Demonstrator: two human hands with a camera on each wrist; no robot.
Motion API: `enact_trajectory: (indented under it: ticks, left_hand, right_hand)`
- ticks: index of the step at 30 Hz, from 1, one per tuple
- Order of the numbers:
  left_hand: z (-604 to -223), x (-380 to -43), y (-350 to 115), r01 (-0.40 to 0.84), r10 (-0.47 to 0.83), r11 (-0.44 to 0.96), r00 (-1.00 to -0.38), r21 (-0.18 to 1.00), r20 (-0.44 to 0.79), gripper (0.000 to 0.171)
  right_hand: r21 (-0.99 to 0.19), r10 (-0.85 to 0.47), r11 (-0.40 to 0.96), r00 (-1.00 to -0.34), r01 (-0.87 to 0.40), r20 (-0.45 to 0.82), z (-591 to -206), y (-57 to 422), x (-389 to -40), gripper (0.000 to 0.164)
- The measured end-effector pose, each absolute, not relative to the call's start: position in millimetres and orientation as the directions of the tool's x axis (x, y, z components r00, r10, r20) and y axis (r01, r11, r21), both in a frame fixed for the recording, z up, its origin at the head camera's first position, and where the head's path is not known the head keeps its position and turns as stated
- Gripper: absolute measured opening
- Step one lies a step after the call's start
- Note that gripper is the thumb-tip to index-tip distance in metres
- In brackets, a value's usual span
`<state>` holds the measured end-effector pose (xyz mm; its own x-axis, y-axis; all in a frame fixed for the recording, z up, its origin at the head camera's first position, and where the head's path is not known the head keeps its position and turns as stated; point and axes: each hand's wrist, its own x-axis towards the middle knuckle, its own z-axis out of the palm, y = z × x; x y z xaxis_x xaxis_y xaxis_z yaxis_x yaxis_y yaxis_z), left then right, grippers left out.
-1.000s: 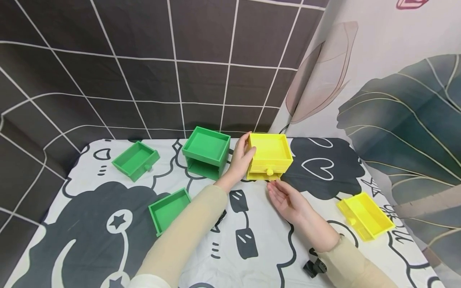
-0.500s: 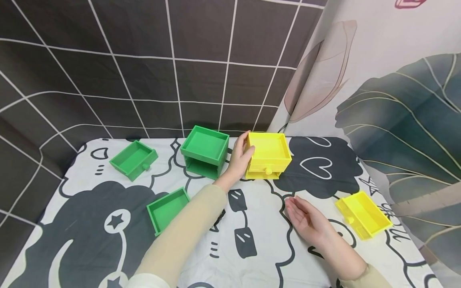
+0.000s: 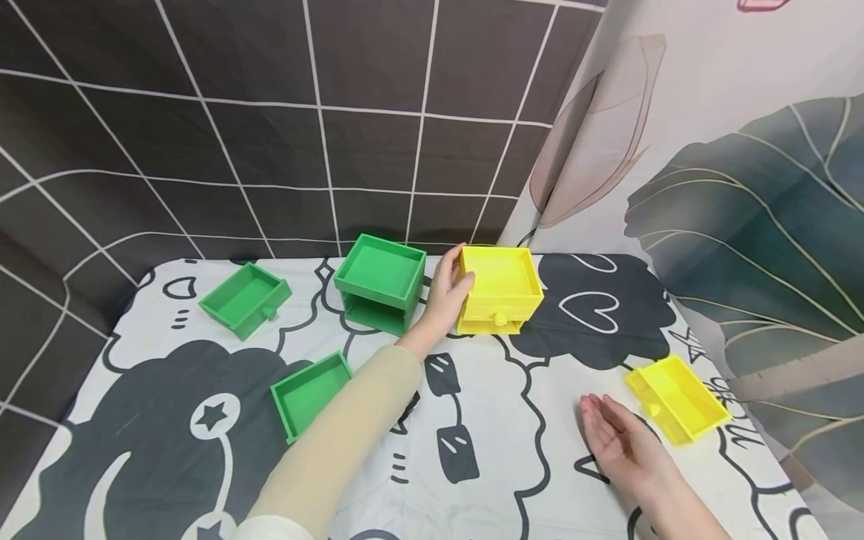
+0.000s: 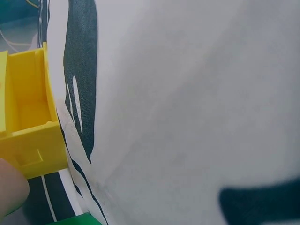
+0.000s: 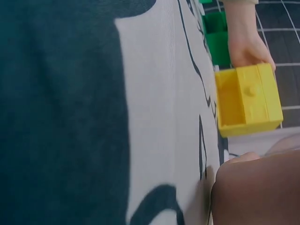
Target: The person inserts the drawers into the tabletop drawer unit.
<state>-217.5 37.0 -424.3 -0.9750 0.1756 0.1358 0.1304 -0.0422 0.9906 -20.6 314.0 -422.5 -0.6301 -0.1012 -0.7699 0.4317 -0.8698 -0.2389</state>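
Observation:
My left hand [image 3: 442, 306] holds the left side of a small yellow drawer cabinet [image 3: 501, 274], its thumb by the top edge. One drawer with a round knob [image 3: 500, 319] fills the cabinet's upper slot; the lower slot [image 5: 230, 98] is open at the front. Lower right, my right hand [image 3: 626, 448] is over the cloth, palm turned up, fingers loosely bent and holding nothing. Closest to it lies a loose yellow drawer [image 3: 680, 400]. A green cabinet [image 3: 381, 270] with a hollow front stands left of the yellow one.
Two loose green drawers lie on the left, one farther back [image 3: 244, 300] and one nearer [image 3: 310, 394], beside my left sleeve [image 3: 337, 442]. A patterned cloth [image 3: 499, 405] covers the surface. Behind rises a dark gridded curtain [image 3: 270, 142], with a pale leaf-print curtain [image 3: 742, 195] at right.
My right hand has drawn back from below the yellow cabinet's front, moving down and right towards the loose yellow drawer. My left hand stays on the cabinet.

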Motion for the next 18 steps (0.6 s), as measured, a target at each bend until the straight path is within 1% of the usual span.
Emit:
enact_trajectory:
  ticks: [6, 10, 13, 18]
  left_hand:
    - [-422, -216, 36, 0.113, 0.171, -0.04, -0.978, 0.993, 0.118, 0.059]
    - [-422, -216, 36, 0.112, 0.17, -0.046, -0.978, 0.993, 0.118, 0.059]
    - [-423, -216, 37, 0.115, 0.168, -0.049, -0.978, 0.992, 0.122, 0.059]
    - [-423, -217, 38, 0.116, 0.166, -0.049, -0.979, 0.992, 0.122, 0.059]
  right_hand:
    - [-0.15, -0.125, -0.925, -0.653, 0.349, -0.747, -427, 333, -6, 0.029]
    - [-0.13, -0.133, -0.939, -0.687, 0.318, -0.715, -429, 342, 2, 0.031]
    - [-0.141, -0.123, -0.942, -0.706, 0.303, -0.698, -430, 348, 7, 0.032]
    - [-0.135, -0.099, -0.95, -0.685, 0.28, -0.721, -432, 355, 11, 0.032]
